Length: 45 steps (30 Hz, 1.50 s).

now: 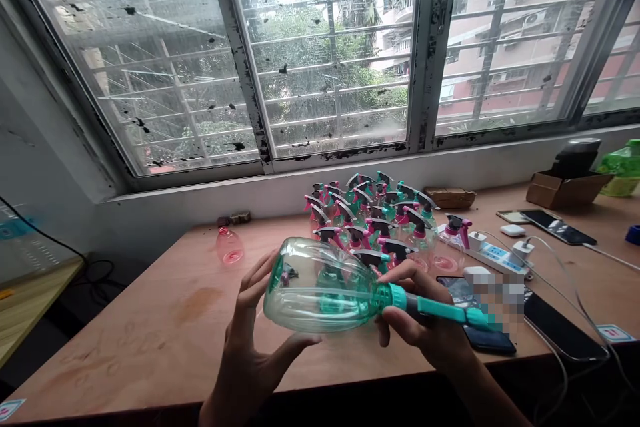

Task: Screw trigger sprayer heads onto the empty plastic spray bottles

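Note:
A clear green spray bottle (320, 290) lies sideways in the air above the table's front part, its base to the left. My left hand (253, 337) cups the base end loosely, with curved fingers at the far side and the thumb along the underside. At the neck, my right hand (433, 330) pinches around the turquoise collar (397, 296). The sprayer head with its turquoise trigger (443, 311) points right, past my right fingers. Just behind the bottle stand several spray bottles (370, 220) with pink or turquoise heads, packed closely together.
A pink bottle without a sprayer (230, 245) stands at the left of the wooden table (125, 327). To the right are a power strip (500, 260), cables, phones (565, 323) and a cardboard box (567, 188). Windows (330, 60) rise behind the table.

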Each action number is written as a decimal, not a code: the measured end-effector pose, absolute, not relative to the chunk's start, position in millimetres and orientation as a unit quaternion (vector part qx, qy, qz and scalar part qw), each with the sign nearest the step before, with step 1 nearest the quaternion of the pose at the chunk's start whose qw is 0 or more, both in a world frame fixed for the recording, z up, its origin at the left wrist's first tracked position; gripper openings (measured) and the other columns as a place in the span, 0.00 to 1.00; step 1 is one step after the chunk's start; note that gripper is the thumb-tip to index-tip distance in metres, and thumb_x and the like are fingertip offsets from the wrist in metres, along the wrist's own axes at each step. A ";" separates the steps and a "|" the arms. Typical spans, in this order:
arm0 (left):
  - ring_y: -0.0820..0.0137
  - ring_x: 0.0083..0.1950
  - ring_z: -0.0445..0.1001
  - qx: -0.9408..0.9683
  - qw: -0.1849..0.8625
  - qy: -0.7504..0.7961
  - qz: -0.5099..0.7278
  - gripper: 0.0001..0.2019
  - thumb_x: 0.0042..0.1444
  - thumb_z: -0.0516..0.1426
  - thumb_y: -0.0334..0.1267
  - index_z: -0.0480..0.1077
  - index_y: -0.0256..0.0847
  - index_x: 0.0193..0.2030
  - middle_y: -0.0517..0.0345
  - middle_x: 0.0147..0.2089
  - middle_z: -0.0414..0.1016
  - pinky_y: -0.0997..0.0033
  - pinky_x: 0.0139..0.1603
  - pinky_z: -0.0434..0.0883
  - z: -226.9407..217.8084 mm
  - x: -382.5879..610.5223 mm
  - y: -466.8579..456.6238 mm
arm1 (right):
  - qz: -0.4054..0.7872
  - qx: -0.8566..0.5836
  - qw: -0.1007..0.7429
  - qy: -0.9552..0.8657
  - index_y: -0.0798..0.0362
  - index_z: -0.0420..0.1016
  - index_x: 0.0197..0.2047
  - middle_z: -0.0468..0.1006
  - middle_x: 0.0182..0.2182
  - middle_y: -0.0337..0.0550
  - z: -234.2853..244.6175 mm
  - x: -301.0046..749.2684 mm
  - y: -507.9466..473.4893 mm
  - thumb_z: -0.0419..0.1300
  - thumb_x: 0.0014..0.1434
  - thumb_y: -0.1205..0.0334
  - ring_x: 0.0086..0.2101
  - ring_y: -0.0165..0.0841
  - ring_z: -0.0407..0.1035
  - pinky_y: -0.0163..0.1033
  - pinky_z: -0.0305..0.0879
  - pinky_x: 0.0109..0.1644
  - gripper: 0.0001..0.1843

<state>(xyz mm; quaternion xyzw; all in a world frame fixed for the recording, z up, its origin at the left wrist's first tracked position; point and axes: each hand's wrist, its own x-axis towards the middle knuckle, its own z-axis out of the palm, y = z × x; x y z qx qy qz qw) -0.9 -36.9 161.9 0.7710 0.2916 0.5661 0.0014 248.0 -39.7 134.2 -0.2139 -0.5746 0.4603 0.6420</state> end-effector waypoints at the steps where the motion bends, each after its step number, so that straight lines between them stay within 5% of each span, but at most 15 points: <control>1: 0.46 0.72 0.64 0.768 0.013 0.304 0.563 0.33 0.54 0.70 0.40 0.65 0.46 0.64 0.44 0.70 0.67 0.40 0.68 0.70 161.3 -0.9 -37.3 | 0.446 -0.226 0.646 -0.576 0.48 0.72 0.42 0.80 0.22 0.34 134.4 247.8 -40.0 0.72 0.58 0.56 0.18 0.35 0.76 0.36 0.69 0.21 0.14; 9: 0.52 0.73 0.63 0.779 -0.030 0.302 0.549 0.31 0.62 0.63 0.33 0.59 0.49 0.70 0.46 0.72 0.64 0.42 0.71 0.66 158.8 -1.2 -34.1 | 0.478 -0.220 0.637 -0.563 0.48 0.72 0.43 0.82 0.22 0.34 134.9 249.1 -37.4 0.69 0.61 0.54 0.16 0.33 0.75 0.34 0.66 0.20 0.13; 15: 0.51 0.74 0.62 0.775 -0.022 0.297 0.557 0.34 0.56 0.68 0.44 0.60 0.49 0.67 0.47 0.72 0.65 0.34 0.78 0.42 161.3 4.8 -40.8 | 0.432 -0.237 0.662 -0.565 0.47 0.73 0.43 0.83 0.24 0.35 131.7 245.0 -43.6 0.73 0.56 0.61 0.19 0.34 0.76 0.35 0.71 0.21 0.15; 21: 0.56 0.74 0.62 0.782 -0.052 0.278 0.556 0.36 0.58 0.66 0.30 0.57 0.51 0.70 0.50 0.72 0.64 0.38 0.78 0.46 158.2 1.3 -35.8 | 0.471 -0.214 0.643 -0.565 0.47 0.72 0.42 0.81 0.23 0.35 131.7 244.6 -41.3 0.70 0.61 0.57 0.17 0.32 0.76 0.32 0.65 0.20 0.11; 24: 0.52 0.75 0.60 0.787 -0.027 0.278 0.550 0.41 0.53 0.71 0.39 0.57 0.47 0.70 0.46 0.73 0.63 0.37 0.79 0.43 155.8 -1.0 -36.3 | 0.463 -0.215 0.652 -0.560 0.47 0.73 0.43 0.81 0.24 0.33 130.8 244.0 -41.5 0.72 0.59 0.60 0.18 0.32 0.76 0.32 0.68 0.21 0.13; 27: 0.54 0.75 0.60 0.777 0.003 0.274 0.566 0.35 0.56 0.69 0.41 0.60 0.47 0.67 0.47 0.73 0.63 0.38 0.79 0.43 157.0 -0.4 -37.4 | 0.454 -0.219 0.652 -0.567 0.47 0.73 0.43 0.81 0.23 0.33 130.7 244.1 -42.6 0.73 0.57 0.63 0.19 0.32 0.76 0.32 0.70 0.22 0.14; 33: 0.60 0.69 0.68 0.768 -0.106 0.246 0.581 0.34 0.56 0.66 0.22 0.64 0.50 0.66 0.54 0.67 0.71 0.39 0.79 0.46 162.9 -1.6 -32.2 | 0.481 -0.193 0.640 -0.568 0.47 0.72 0.43 0.81 0.22 0.34 131.8 246.2 -39.4 0.70 0.61 0.55 0.16 0.30 0.75 0.29 0.63 0.20 0.12; 37: 0.55 0.69 0.69 0.775 -0.079 0.252 0.574 0.40 0.50 0.72 0.34 0.61 0.47 0.68 0.49 0.68 0.70 0.34 0.78 0.41 160.7 -3.5 -31.0 | 0.471 -0.201 0.646 -0.567 0.47 0.73 0.43 0.80 0.22 0.33 131.3 245.2 -38.4 0.72 0.59 0.58 0.16 0.28 0.74 0.29 0.67 0.21 0.14; 40: 0.52 0.71 0.65 0.769 -0.036 0.261 0.582 0.36 0.52 0.71 0.43 0.63 0.45 0.65 0.46 0.69 0.69 0.34 0.78 0.40 158.5 -3.3 -30.6 | 0.461 -0.209 0.652 -0.564 0.47 0.73 0.43 0.80 0.22 0.32 130.4 244.3 -39.1 0.73 0.58 0.59 0.16 0.28 0.73 0.29 0.67 0.21 0.14; 45: 0.59 0.72 0.64 0.767 -0.060 0.256 0.585 0.33 0.55 0.69 0.29 0.63 0.46 0.65 0.50 0.69 0.69 0.41 0.79 0.46 157.2 -0.5 -27.4 | 0.458 -0.200 0.668 -0.551 0.47 0.73 0.43 0.82 0.22 0.33 129.2 244.4 -39.7 0.70 0.62 0.55 0.15 0.29 0.74 0.29 0.63 0.19 0.12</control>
